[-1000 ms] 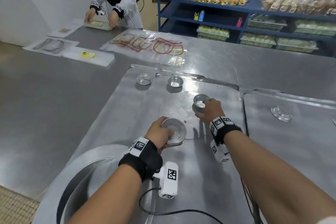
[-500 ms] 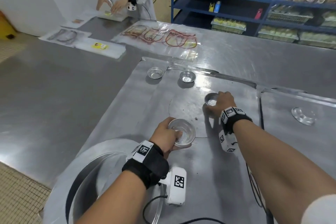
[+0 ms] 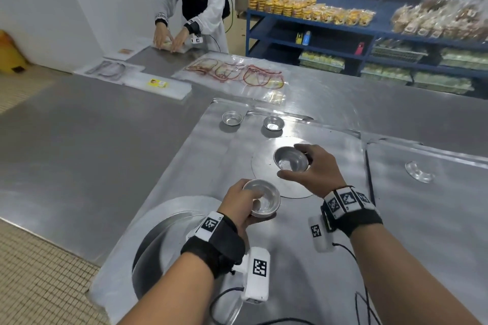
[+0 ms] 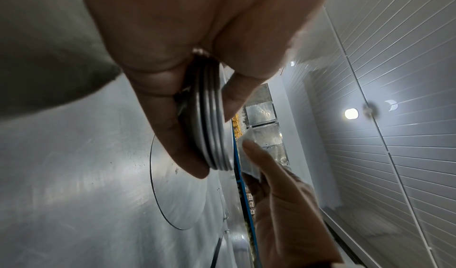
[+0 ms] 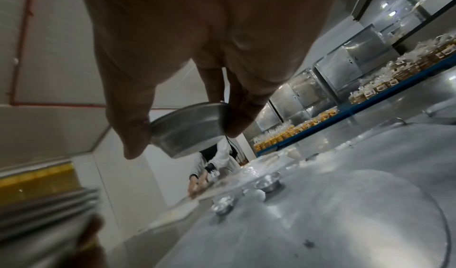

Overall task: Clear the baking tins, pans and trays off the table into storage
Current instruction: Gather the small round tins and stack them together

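My left hand (image 3: 245, 202) grips a nested stack of small round metal tins (image 3: 262, 199), whose stacked rims (image 4: 212, 127) show edge-on in the left wrist view. My right hand (image 3: 311, 169) holds a single small tin (image 3: 290, 159) by its rim, lifted off the steel table (image 3: 184, 192), just beyond the stack. In the right wrist view that tin (image 5: 187, 129) is pinched between thumb and fingers. Two more small tins (image 3: 231, 118) (image 3: 273, 123) stand farther back on the table.
A round recess (image 3: 163, 240) opens in the table by my left wrist. A shallow round dish (image 3: 419, 172) lies on the right panel. Plastic bags (image 3: 237, 76) lie farther back, where another person (image 3: 195, 2) works. Blue shelves (image 3: 369, 34) of packed bread stand behind.
My right hand has lifted the single tin off the table and brought it back toward the stack in my left hand. The left hand has stayed about where it was.
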A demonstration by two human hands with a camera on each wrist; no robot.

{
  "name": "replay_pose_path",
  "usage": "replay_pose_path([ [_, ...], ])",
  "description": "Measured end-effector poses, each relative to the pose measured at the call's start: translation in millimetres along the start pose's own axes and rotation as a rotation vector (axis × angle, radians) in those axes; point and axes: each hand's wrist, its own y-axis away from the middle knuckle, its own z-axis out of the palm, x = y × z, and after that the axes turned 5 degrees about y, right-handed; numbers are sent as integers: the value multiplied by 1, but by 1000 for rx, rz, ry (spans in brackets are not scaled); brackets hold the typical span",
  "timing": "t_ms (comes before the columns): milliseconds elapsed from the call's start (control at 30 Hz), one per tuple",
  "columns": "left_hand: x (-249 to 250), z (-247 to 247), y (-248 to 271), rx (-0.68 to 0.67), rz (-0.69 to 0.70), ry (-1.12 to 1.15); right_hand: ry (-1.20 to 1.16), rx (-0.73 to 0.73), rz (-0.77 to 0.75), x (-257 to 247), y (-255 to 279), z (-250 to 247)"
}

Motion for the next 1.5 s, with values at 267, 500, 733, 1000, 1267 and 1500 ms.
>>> replay_pose_path([
  [267,6,-11,14,-90,-6,47,-53,18,-233,-41,57,4],
  [500,11,-21,20,-49,32,12,-35,9,-283,-58,85,20],
  [733,11,-29,18,-31,79,-115,11,-3,-317,-68,94,34],
  [1000,15,-35,9,-21,94,-122,11,-60,-317,-68,85,49],
  [1267,26,-37,-17,49,94,-49,39,-312,-153,-41,38,47],
  [1500,37,-40,-54,85,62,47,180,-370,-27,1,-43,65],
])
